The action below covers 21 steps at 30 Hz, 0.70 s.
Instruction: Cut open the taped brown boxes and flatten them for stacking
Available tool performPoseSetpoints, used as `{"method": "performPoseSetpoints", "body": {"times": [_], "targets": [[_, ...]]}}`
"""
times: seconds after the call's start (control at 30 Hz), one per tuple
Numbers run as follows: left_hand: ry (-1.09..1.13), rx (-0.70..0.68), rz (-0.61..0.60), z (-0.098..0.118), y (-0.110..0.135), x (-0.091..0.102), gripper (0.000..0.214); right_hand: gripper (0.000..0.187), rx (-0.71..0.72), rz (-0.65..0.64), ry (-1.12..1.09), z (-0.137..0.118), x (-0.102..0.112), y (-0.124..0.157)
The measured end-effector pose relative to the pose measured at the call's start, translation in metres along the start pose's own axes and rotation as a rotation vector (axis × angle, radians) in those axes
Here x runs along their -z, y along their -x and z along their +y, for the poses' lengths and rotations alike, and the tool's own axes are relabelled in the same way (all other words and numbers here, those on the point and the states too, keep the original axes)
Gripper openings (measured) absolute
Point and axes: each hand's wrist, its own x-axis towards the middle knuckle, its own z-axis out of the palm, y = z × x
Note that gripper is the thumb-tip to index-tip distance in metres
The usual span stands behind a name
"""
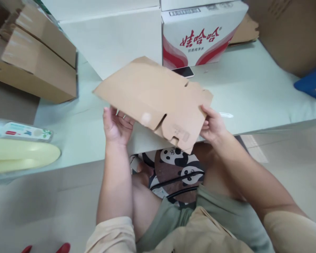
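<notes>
A flat brown cardboard piece (150,91), with slots and notched tabs along its right part, is held tilted above the table. My right hand (212,123) is closed on its right edge, thumb on top and fingers beneath. At the near left edge, my left hand (119,126) is open, palm up, its thumb apart from the card. Its fingertips reach under that edge; I cannot tell whether they touch it. Beyond the cardboard lies a phone (184,72), partly covered by it.
White boxes (116,38) and a white-and-red carton (200,38) stand at the back of the green-covered table (252,91). Brown boxes (39,59) are at left, above a packaged item (26,133) and a pale yellow object (23,154). A blue object (312,83) is at right.
</notes>
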Motion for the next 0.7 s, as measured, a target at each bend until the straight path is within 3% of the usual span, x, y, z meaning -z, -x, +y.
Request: {"method": "performPoseSetpoints", "body": {"times": [0.1,0.2,0.4,0.47,0.57,0.63,0.7], "targets": [[-0.009,0.106,0.014,0.001,0.001,-0.002,0.052,0.039,0.143,0.077,0.094,-0.022,0.042,0.019],[0.020,0.139,0.019,0.000,0.001,-0.003,0.042,0.040,0.278,0.235,0.174,-0.041,0.089,0.041],[0.021,0.142,0.019,-0.004,0.000,-0.006,0.037,0.036,0.737,0.670,0.520,-0.080,0.162,0.060],[0.012,0.146,0.024,-0.006,-0.002,-0.007,0.036,0.031,0.835,0.709,0.561,-0.109,0.170,0.045],[0.004,0.162,0.034,-0.010,-0.006,-0.010,0.036,0.025,0.907,0.702,0.452,-0.173,0.164,-0.004],[0.007,0.167,0.034,-0.013,-0.009,-0.012,0.035,0.014,0.834,0.658,0.405,-0.213,0.152,-0.043],[0.014,0.165,0.033,-0.015,-0.011,-0.013,0.034,0.017,0.805,0.737,0.418,-0.232,0.142,-0.072]]}}
